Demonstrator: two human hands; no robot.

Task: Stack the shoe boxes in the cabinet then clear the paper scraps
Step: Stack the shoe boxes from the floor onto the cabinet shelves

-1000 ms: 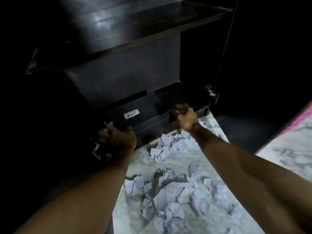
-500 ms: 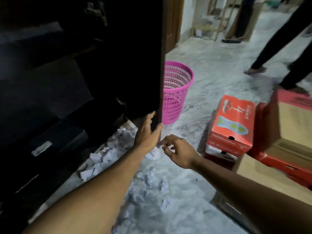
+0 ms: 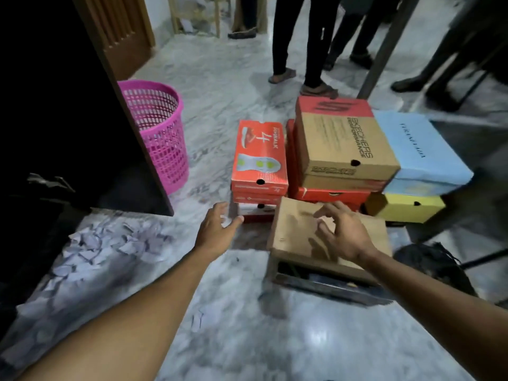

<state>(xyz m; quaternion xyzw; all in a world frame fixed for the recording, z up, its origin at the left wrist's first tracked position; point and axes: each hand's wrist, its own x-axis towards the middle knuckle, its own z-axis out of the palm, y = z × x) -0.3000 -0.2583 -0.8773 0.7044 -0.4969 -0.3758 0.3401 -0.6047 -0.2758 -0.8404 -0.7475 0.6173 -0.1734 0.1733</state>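
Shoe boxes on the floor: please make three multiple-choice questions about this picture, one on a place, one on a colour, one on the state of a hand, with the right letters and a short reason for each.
1. Where does the pink basket stand?
A. beside the dark cabinet door
B. on top of the boxes
C. between the two hands

2. What colour is the box on top of the yellow box?
A. green
B. light blue
C. black

3. How is the right hand over the plain brown box?
A. curled round a paper scrap
B. closed in a fist
C. fingers spread, holding nothing

Answers:
1 A, the basket is on the floor right next to the door's edge.
2 B, the light blue box lies above the yellow one.
3 C, the fingers are apart above the lid, with no grip on anything.
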